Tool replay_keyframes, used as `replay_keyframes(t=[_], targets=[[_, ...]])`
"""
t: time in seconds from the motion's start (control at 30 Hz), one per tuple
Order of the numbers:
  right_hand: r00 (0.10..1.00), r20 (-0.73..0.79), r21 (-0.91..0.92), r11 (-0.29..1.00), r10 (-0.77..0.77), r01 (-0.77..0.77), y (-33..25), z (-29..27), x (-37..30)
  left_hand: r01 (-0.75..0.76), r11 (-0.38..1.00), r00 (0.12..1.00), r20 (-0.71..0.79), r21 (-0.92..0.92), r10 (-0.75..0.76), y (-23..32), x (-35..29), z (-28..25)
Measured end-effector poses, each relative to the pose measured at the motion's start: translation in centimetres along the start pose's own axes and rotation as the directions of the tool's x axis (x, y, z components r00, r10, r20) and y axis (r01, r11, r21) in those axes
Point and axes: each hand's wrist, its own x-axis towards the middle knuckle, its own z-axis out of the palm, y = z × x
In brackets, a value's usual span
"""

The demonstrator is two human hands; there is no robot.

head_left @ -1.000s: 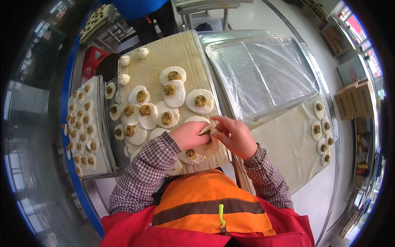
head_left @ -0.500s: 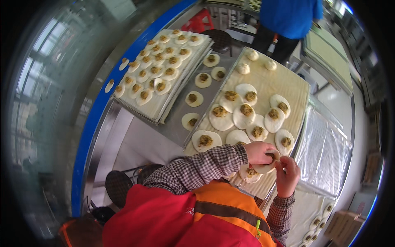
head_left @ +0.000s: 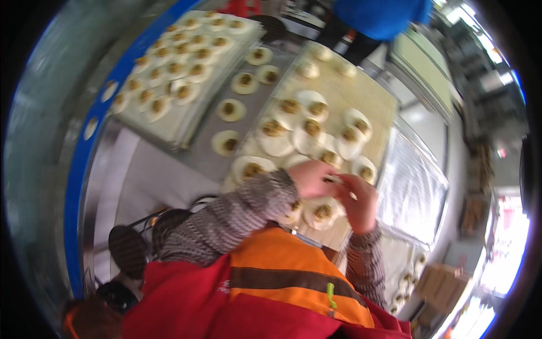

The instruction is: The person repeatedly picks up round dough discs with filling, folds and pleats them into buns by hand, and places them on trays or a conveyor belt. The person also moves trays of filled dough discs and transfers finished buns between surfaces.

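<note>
My left hand [head_left: 315, 179] and my right hand [head_left: 358, 200] meet over the near part of a wooden board [head_left: 370, 93]. Their fingers pinch together around a piece of white dough [head_left: 334, 179], mostly hidden by the fingers and blurred. Below them on the board lies a dough round [head_left: 322, 212] topped with brown-green filling. More filled rounds, such as a large one [head_left: 275, 137], spread over the board, some overlapping. Three closed buns, one of them a pale bun [head_left: 308, 69], sit at its far end.
Stacked trays [head_left: 178, 142] of filled rounds stand at the left, beside a blue table edge [head_left: 79, 169]. Between trays and board lie loose rounds [head_left: 230, 110]. A plastic-covered tray [head_left: 411, 195] is at the right. A person in blue [head_left: 384, 17] stands beyond. Dark stools [head_left: 127, 250] are near left.
The whole view has shifted, so the board and trays sit further left and higher. My hands have drawn together over the dough, whose filling showed earlier and is now covered by fingers.
</note>
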Motion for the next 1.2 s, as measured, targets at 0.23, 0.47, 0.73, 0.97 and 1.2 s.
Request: replay_keyframes(t=[0.23,0.47,0.73,0.97,1.2], targets=[[0.987,0.045,-0.168,0.973,-0.151,0.157,-0.8,0.0,0.3,0.077,0.992,0.987,0.145,-0.099,-0.062,0.7,0.0,-2.4],[0.982,-0.032,0.292,0.941,0.185,-0.168,0.2,0.3,-0.4,0.146,0.951,0.985,-0.048,-0.271,-0.165,0.5,-0.3,-1.0],[0.996,-0.045,0.101,0.993,0.071,-0.066,0.4,-0.1,-0.4,0.22,0.964,0.948,0.199,0.15,-0.248,1.1,2.1,-1.6],[0.973,-0.06,0.5,0.85,0.221,-0.162,1.2,-0.6,-0.2,0.205,0.753,0.973,0.214,-0.625,-0.086,2.1,2.1,-2.3],[0.971,-0.133,0.235,0.958,0.197,-0.162,1.3,0.0,0.0,0.293,0.844,0.953,0.062,-0.449,-0.298,1.2,2.1,-0.5]])
